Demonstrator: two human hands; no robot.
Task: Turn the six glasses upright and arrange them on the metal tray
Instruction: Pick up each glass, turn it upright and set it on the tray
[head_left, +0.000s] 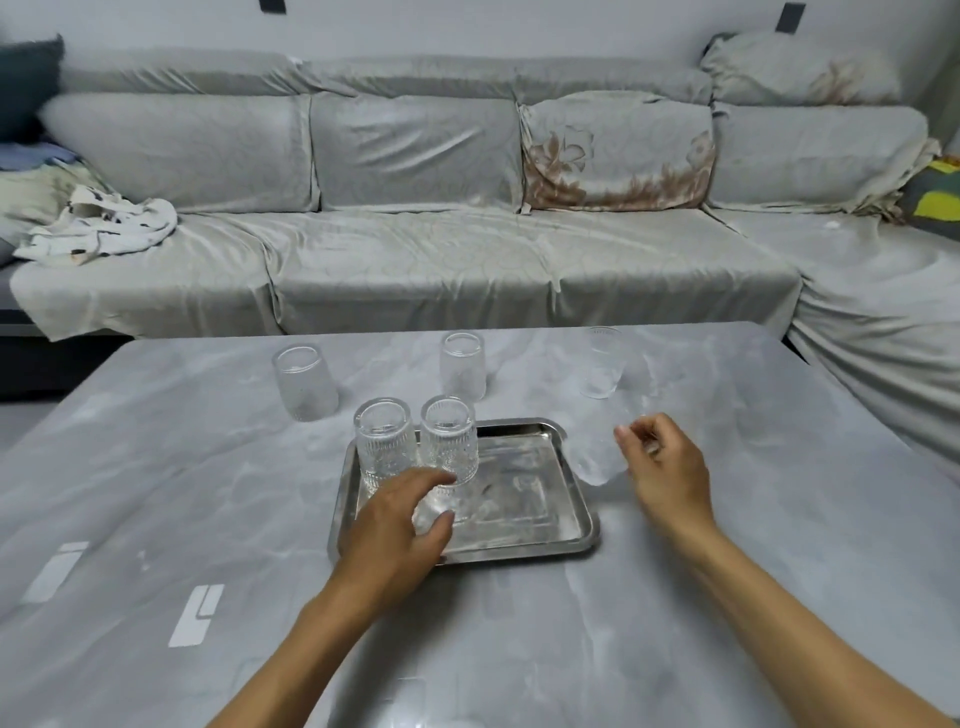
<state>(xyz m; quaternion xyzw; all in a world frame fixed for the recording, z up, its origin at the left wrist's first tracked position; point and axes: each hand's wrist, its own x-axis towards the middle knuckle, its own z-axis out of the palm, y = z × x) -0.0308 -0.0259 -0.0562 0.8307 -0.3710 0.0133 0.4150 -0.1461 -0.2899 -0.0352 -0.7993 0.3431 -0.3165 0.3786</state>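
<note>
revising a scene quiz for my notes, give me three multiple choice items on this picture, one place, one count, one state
1. Where does the crumpled white cloth lie?
A. on the tray
B. on the left end of the sofa
C. on the table's near edge

2. How many ribbed glasses stand in the tray's far-left corner?
A. two
B. four
C. six

3. What is the right hand doing?
A. lying flat on the table
B. resting on the sofa
C. gripping a blurred glass just right of the tray

Answers:
1. B: the white cloth sits on the sofa seat at its left end.
2. A: one ribbed glass and a second ribbed glass stand side by side on the metal tray.
3. C: the right hand is curled around the blurred glass beyond the tray's right rim.
</note>
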